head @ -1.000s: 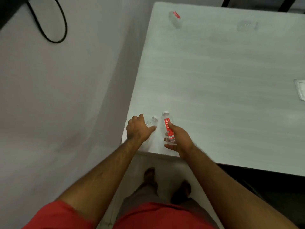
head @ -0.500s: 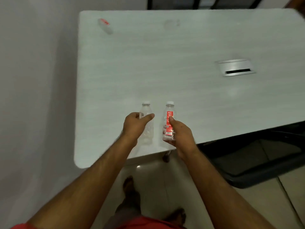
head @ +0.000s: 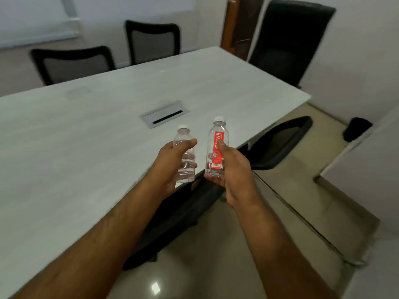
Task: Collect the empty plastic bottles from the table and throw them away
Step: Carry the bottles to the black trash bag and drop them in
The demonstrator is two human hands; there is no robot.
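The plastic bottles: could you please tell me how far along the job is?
Done: two capped bottles are held up off the table. In hand: the left hand grips the unlabelled bottle, the right hand the red-labelled bottle. Left: neither is thrown away yet; the dark container on the floor may be the bin. A faint shape on the far tabletop is too blurred to identify.

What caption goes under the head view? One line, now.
Left hand grips an unlabelled clear bottle, right hand a red-labelled bottle, both upright and capped, beside the white table.
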